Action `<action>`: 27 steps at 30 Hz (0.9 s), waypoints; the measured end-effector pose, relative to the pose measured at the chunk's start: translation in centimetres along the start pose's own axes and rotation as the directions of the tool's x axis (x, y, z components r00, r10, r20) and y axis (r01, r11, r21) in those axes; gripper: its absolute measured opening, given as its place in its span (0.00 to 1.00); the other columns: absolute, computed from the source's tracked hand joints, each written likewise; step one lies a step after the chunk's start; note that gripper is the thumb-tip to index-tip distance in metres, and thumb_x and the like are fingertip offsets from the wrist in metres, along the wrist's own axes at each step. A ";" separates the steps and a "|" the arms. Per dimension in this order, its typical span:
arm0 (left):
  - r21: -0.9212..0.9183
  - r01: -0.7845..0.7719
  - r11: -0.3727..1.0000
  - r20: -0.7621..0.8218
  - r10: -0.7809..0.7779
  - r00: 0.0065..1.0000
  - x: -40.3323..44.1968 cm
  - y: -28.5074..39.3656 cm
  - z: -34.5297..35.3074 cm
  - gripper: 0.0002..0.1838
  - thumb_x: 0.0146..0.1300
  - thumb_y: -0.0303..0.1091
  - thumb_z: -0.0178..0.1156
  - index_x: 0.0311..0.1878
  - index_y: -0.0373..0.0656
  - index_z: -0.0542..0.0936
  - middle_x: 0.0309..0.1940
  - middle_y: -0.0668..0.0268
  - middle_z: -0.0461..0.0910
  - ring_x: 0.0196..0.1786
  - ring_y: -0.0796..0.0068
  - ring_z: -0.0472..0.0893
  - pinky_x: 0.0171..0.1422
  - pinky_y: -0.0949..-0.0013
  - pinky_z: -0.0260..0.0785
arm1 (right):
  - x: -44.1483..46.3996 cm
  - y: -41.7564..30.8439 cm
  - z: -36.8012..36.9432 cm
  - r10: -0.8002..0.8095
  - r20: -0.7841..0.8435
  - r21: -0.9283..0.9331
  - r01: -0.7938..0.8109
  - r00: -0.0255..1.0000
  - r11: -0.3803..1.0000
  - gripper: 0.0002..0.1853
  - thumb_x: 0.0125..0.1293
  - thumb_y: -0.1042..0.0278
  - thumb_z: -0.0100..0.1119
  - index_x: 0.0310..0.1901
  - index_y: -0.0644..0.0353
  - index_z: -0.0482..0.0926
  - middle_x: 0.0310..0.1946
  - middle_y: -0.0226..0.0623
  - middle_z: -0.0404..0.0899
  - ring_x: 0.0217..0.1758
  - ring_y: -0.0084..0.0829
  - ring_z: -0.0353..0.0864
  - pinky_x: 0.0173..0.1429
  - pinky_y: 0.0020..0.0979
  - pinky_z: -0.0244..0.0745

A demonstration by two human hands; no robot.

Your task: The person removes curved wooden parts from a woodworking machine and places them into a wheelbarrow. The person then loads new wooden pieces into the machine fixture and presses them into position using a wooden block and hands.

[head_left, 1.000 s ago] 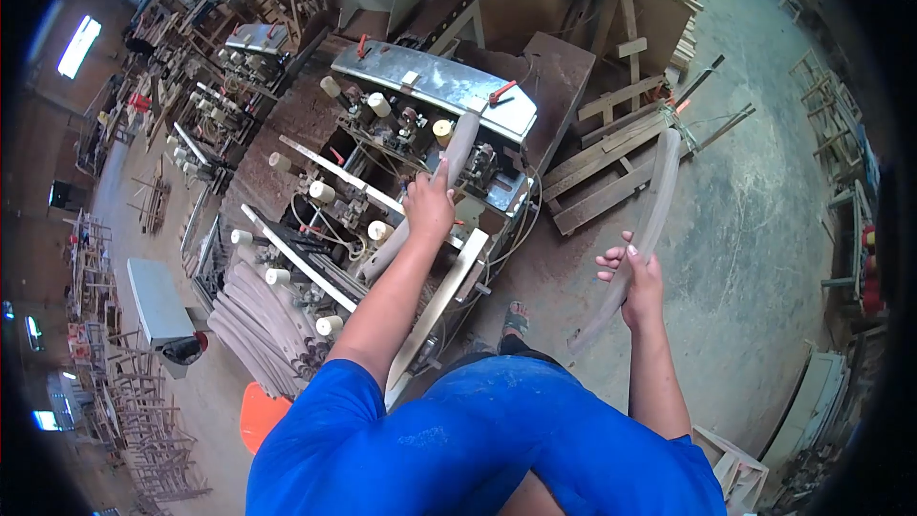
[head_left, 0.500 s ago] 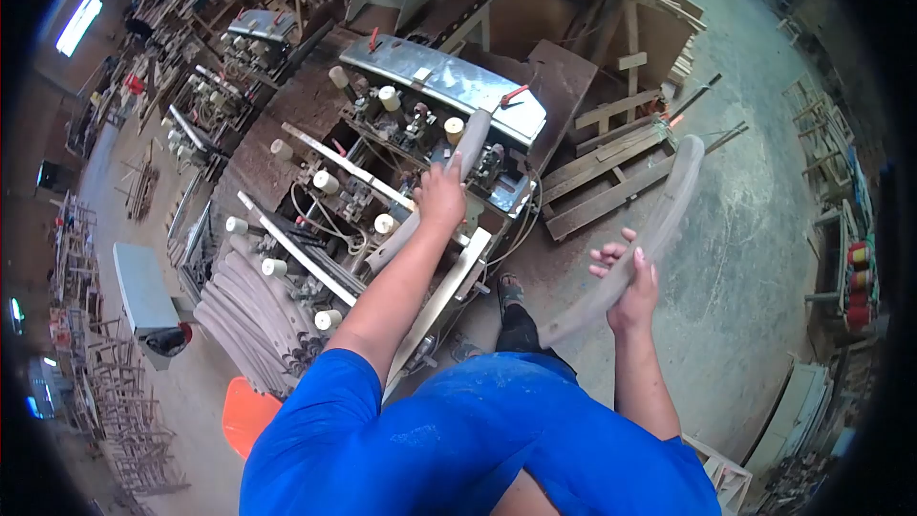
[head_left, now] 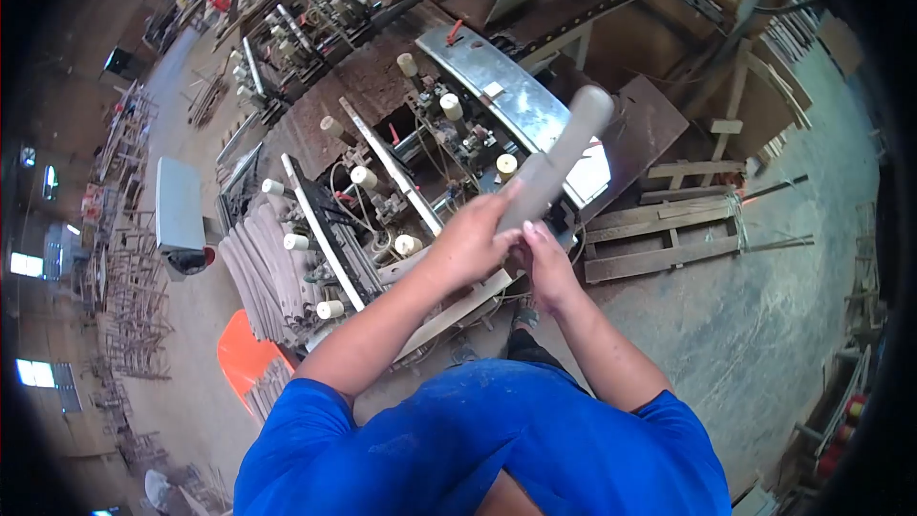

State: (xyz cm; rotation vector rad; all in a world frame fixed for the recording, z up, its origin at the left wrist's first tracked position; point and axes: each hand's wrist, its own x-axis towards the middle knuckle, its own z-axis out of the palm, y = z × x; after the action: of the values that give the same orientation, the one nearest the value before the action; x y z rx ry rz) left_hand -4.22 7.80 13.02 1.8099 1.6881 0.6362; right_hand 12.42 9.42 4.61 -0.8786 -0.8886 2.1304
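Two grey-brown curved wooden pieces overlap in front of me, over the near right side of a machine. The longer curved piece [head_left: 579,122] points up and away to the right, and the end of the other piece [head_left: 528,189] lies against it. My left hand [head_left: 471,241] is closed round them from the left side. My right hand [head_left: 550,269] is closed at their lower part, close to the left fingertips. Below my hands, the lower ends are mostly hidden. Just beyond stands the machine with white cylindrical knobs [head_left: 451,106] and a shiny metal plate [head_left: 506,86].
Left of the machine lies a stack of similar curved wooden pieces [head_left: 260,263], with an orange chair [head_left: 239,349] near it. A grey box on a stand [head_left: 179,201] is farther left. On the floor at right rests a wooden pallet [head_left: 659,241].
My left hand has lifted its wooden piece off the machine. My right hand has come leftward with the other piece, and the two now meet. The view has turned somewhat to the left.
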 end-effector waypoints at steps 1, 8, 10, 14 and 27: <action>0.035 0.032 0.999 -0.048 -0.030 0.998 0.9 -0.5 -0.7 0.40 0.67 0.34 0.67 0.81 0.42 0.64 0.66 0.41 0.77 0.68 0.46 0.78 0.75 0.54 0.69 | 0.8 -0.4 -0.1 -0.015 0.012 -0.088 0.016 1.000 0.996 0.33 0.83 0.53 0.46 0.81 0.64 0.59 0.78 0.42 0.66 0.78 0.33 0.68 0.77 0.38 0.65; 0.149 0.223 0.963 -0.259 -0.179 0.949 6.2 -7.3 -5.5 0.34 0.70 0.34 0.64 0.77 0.36 0.68 0.60 0.40 0.80 0.64 0.41 0.80 0.74 0.52 0.69 | 0.3 -2.8 -2.8 0.108 0.191 -0.267 -0.054 0.976 0.962 0.32 0.81 0.51 0.49 0.78 0.63 0.66 0.76 0.44 0.70 0.76 0.36 0.73 0.74 0.37 0.68; 0.312 0.214 0.926 -0.253 -0.136 0.958 6.8 -10.6 -5.4 0.32 0.69 0.32 0.65 0.75 0.37 0.70 0.57 0.43 0.81 0.60 0.41 0.81 0.70 0.49 0.70 | -0.8 -2.4 -4.4 0.130 0.157 -0.276 -0.083 0.979 0.957 0.29 0.81 0.54 0.49 0.75 0.63 0.70 0.73 0.43 0.74 0.73 0.35 0.76 0.72 0.36 0.70; 0.442 0.133 0.887 -0.283 -0.002 0.959 6.8 -18.0 -2.9 0.32 0.67 0.29 0.65 0.75 0.41 0.71 0.58 0.48 0.80 0.59 0.44 0.79 0.69 0.50 0.69 | -2.6 -1.1 -8.1 0.194 0.043 -0.264 -0.176 0.980 0.948 0.26 0.81 0.55 0.49 0.71 0.63 0.74 0.67 0.42 0.80 0.70 0.35 0.79 0.70 0.35 0.71; 0.457 0.171 0.873 -0.323 -0.016 0.946 6.4 -22.2 -1.7 0.35 0.65 0.24 0.63 0.77 0.45 0.70 0.61 0.51 0.80 0.61 0.44 0.79 0.68 0.49 0.70 | -3.1 -1.9 -10.5 0.162 -0.023 -0.334 -0.161 0.986 0.929 0.22 0.81 0.60 0.50 0.67 0.64 0.78 0.64 0.41 0.82 0.67 0.33 0.81 0.68 0.33 0.73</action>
State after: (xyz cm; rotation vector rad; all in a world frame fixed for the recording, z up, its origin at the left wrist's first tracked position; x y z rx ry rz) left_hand -20.82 15.04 -1.48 2.0176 2.2982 0.5067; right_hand 22.84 11.63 1.35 -1.1516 -1.2443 2.1536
